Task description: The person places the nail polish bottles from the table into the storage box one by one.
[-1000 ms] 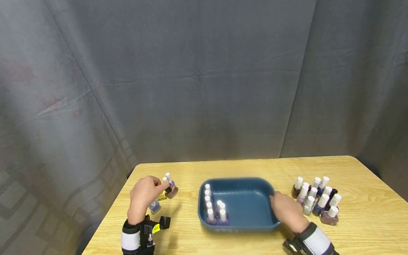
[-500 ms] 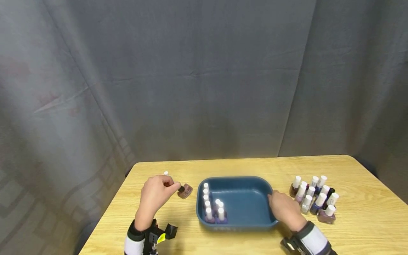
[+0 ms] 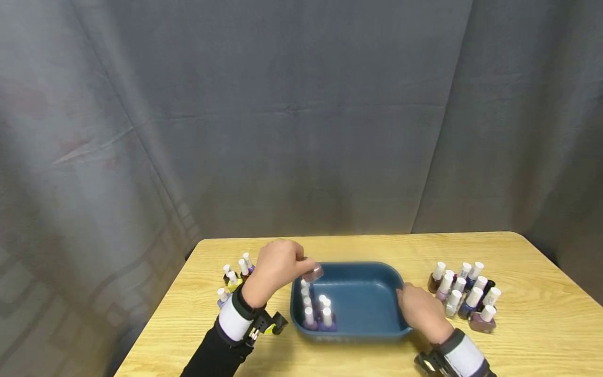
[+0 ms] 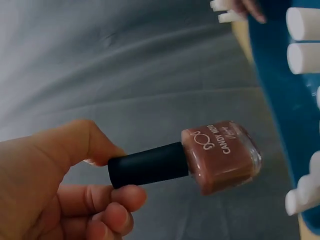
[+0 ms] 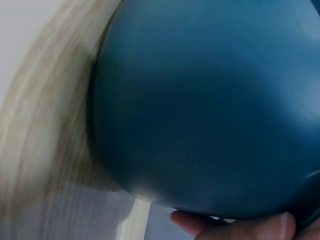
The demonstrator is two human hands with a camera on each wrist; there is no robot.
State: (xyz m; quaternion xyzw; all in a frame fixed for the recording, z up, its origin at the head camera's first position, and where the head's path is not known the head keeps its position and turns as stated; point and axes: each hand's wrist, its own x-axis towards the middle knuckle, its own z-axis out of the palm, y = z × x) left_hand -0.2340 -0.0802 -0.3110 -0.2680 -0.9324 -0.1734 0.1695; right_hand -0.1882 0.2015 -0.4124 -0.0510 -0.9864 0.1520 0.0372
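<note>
Nail polish bottle (image 4: 220, 157), pinkish brown with a black cap (image 4: 150, 164), is tilted in the person's left hand (image 3: 279, 262), whose fingers pinch the cap near its outer end. It appears above the far left corner of the blue tray (image 3: 369, 309), glass end foremost. The bottle looks light and rigid; its smooth glass is probably slippery and could chip if knocked against the white-capped bottles (image 3: 309, 317) grouped along the tray's left side. Most of the weight likely sits in the glass, so a hold lower on the cap, close to the neck, should steady it better. The right hand (image 3: 421, 309) grips the tray's right rim, its fingers narrow around the edge and partly hidden. On the worktop (image 3: 367, 358) are 2 more clusters, the left cluster (image 3: 233, 276) and the right cluster (image 3: 474, 297).
</note>
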